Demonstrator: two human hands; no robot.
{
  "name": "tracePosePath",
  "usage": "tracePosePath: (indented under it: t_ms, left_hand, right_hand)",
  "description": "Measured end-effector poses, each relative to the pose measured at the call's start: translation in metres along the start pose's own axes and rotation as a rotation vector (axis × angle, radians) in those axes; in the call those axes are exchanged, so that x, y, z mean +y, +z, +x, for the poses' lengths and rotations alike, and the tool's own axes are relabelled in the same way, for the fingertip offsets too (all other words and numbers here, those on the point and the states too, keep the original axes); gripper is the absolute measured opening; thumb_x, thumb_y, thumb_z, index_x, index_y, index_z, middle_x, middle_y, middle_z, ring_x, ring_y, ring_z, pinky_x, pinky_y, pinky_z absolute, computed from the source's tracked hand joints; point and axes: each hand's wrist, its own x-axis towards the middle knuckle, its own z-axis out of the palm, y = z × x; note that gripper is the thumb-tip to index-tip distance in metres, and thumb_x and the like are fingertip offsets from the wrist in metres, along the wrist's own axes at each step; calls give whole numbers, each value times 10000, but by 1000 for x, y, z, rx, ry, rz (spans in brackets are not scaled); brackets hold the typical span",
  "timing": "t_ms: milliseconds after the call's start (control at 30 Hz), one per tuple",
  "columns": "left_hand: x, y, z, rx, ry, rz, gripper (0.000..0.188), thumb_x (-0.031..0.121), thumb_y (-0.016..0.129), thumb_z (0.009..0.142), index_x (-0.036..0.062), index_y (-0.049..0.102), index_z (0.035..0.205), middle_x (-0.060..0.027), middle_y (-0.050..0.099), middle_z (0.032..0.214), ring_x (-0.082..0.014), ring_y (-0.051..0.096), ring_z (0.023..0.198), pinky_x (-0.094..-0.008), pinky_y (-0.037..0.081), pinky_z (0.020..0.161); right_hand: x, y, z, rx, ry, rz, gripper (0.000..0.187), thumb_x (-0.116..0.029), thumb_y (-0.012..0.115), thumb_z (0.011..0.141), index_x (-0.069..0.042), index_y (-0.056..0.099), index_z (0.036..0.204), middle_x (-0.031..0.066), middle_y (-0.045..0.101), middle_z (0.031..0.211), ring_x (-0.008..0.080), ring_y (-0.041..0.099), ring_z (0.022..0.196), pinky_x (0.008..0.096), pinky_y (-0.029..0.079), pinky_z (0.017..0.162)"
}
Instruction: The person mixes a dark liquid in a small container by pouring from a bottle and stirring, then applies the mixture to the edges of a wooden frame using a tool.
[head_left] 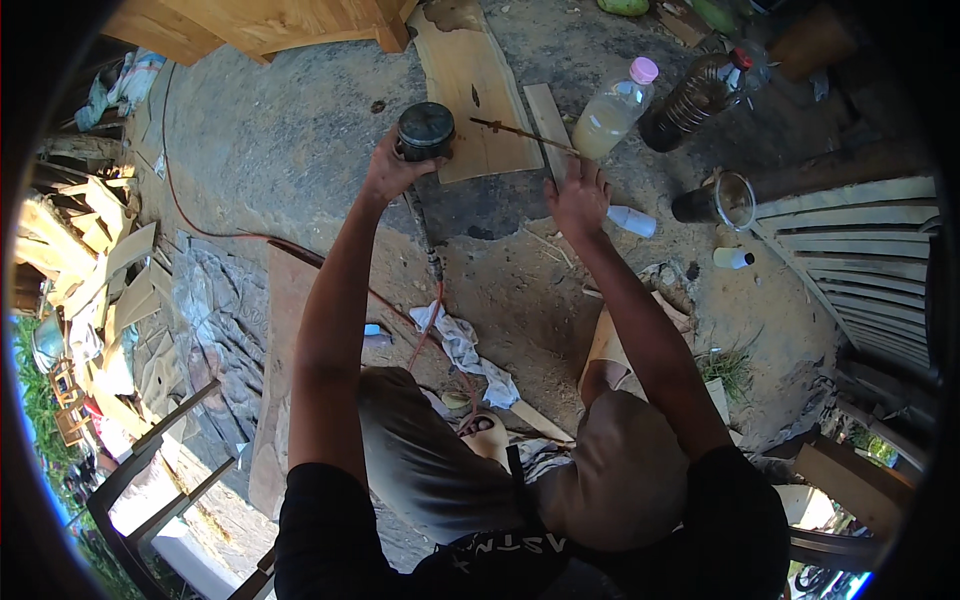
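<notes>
My left hand (392, 170) is wrapped round a spray gun's dark round cup (426, 132), which has a lid on top. A hose (424, 235) runs down from below it toward my feet. Over to the right, my right hand (580, 203) pinches one end of a thin brown stick (522, 131), whose darker tip points left toward the cup. Beneath the stick lie a wooden board (480, 85) and a narrow pale strip of wood (548, 120). A bottle of cloudy liquid with a pink cap (608, 112) stands just beyond my right fingers.
A dark bottle with a red cap (692, 105) stands at the far right. Nearer are a white bottle (632, 221), a clear-rimmed container (733, 200) and a small yellowish bottle (733, 258). Wooden furniture (290, 25) is at the back; a white rag (465, 350) lies near my feet.
</notes>
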Motion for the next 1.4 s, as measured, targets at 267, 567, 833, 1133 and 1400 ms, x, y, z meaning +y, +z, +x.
tracePosePath:
  t_ms: [267, 567, 833, 1133, 1400]
  left_hand:
    - [0, 7, 2, -13, 1, 94, 860, 193, 979, 706, 37, 530, 1422, -106, 711, 1278, -208, 662, 1202, -375, 530, 1064]
    - [1, 7, 2, -27, -35, 61, 868, 157, 981, 699, 38, 522, 1426, -99, 689, 1317, -200, 647, 1220, -379, 543, 1063]
    - [-7, 3, 1, -29, 8, 24, 853, 112, 973, 689, 35, 536, 1417, -91, 702, 1296, -186, 651, 1208, -375, 538, 1066]
    - [-6, 2, 2, -26, -10, 83, 851, 189, 988, 702, 50, 552, 1420, -86, 711, 1296, -170, 656, 1194, -370, 536, 1059]
    - [-3, 3, 4, -31, 7, 74, 841, 236, 989, 714, 57, 559, 1415, -76, 719, 1282, -165, 655, 1191, -374, 531, 1068]
  right_hand:
    - [24, 11, 0, -46, 23, 76, 562, -305, 771, 860, -50, 577, 1322, 188, 631, 1223, 405, 622, 1129, 567, 482, 930]
    - [21, 1, -4, 21, 45, 99, 540, -190, 780, 821, -30, 544, 1279, 214, 578, 1177, 422, 620, 1108, 557, 531, 866]
    - [25, -28, -40, 21, -29, 301, 582, -63, 758, 812, -20, 502, 1334, 232, 497, 1246, 451, 610, 1113, 513, 581, 846]
    - [13, -33, -58, 84, -45, 285, 616, -76, 733, 838, -11, 480, 1395, 224, 513, 1266, 461, 608, 1131, 524, 581, 882]
    - [7, -19, -13, 58, -193, 311, 584, -119, 734, 840, 3, 506, 1364, 223, 523, 1258, 438, 636, 1097, 515, 600, 852]
